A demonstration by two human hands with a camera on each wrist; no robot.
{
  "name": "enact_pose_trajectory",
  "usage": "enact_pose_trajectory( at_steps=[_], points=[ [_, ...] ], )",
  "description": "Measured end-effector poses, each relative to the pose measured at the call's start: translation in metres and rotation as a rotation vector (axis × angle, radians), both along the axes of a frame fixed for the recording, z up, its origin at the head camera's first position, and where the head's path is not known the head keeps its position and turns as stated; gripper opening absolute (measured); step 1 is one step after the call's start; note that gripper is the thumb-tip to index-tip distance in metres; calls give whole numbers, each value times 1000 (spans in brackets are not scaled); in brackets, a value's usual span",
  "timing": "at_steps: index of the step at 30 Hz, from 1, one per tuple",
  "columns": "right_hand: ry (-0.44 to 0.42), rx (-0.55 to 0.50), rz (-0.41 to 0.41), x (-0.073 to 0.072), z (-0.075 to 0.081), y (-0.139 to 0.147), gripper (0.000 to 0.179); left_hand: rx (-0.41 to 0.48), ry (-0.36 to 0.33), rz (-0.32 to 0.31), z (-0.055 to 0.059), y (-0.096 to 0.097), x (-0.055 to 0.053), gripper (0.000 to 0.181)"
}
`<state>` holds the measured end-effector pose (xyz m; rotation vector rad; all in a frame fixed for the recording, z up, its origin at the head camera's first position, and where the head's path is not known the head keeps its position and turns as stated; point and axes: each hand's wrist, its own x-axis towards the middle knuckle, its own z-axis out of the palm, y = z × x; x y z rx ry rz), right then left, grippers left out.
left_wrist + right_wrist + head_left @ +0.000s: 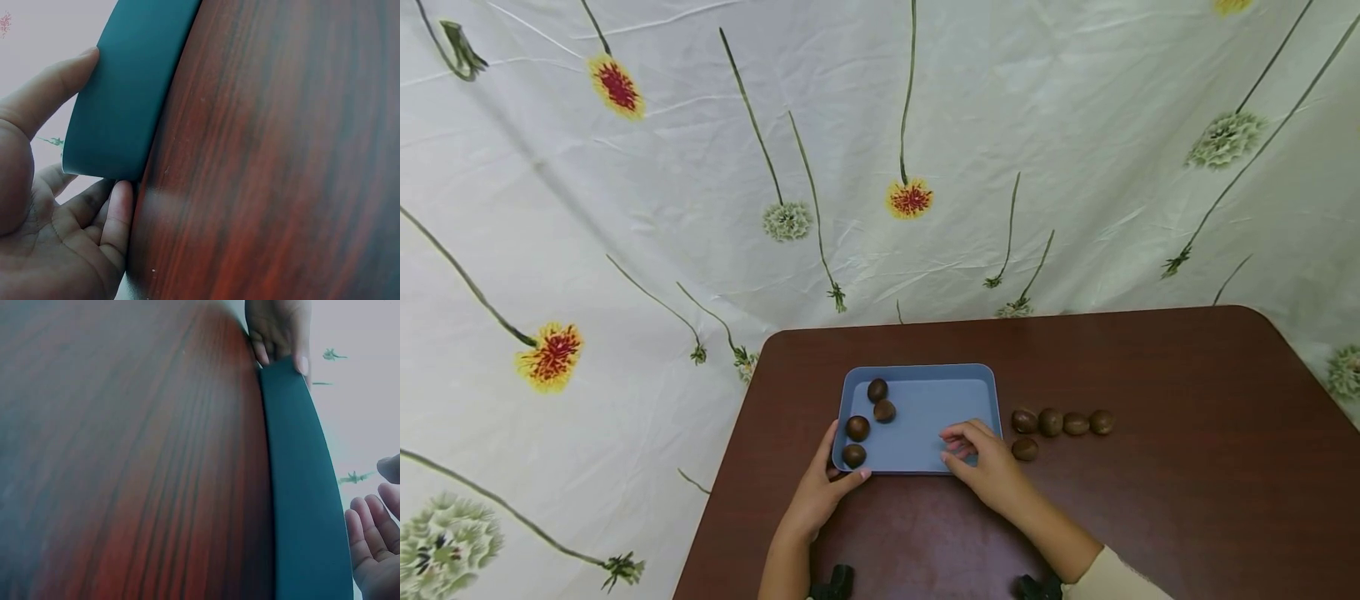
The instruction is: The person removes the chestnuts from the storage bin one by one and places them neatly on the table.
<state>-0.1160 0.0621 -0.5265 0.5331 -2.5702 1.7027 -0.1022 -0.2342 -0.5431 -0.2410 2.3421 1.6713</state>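
A shallow blue tray [925,417] lies on the table, with several brown chestnut-like nuts [857,428] along its left side. My left hand [820,487] grips the tray's near left corner, thumb on the front wall and fingers around the left side. In the left wrist view that thumb lies against the tray's wall [125,94]. Over the tray's near right part hovers my right hand [981,458], fingers loosely bent, nothing visible between them. The right wrist view shows the right hand [378,544] just beyond the tray's wall [306,481].
To the right of the tray, several more nuts [1051,422] form a row on the brown table [1187,467]. One single nut [1025,449] sits in front of that row's left end. A white cloth with flower prints [850,150] hangs behind the table.
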Motion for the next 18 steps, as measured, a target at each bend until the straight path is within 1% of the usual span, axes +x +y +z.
enact_pose_trajectory(
  at_steps=[4, 14, 18],
  points=[
    [5, 21, 40, -2, 0, -11, 27, -13, -1, 4, 0, 0, 0, 102],
    [-56, 99, 134, -12, 5, -37, 29, -9, 1, 8, -1, 0, 0, 102],
    [-49, 130, 170, -17, 6, -45, 28, -9, -1, 6, -1, 0, 0, 102]
  ],
)
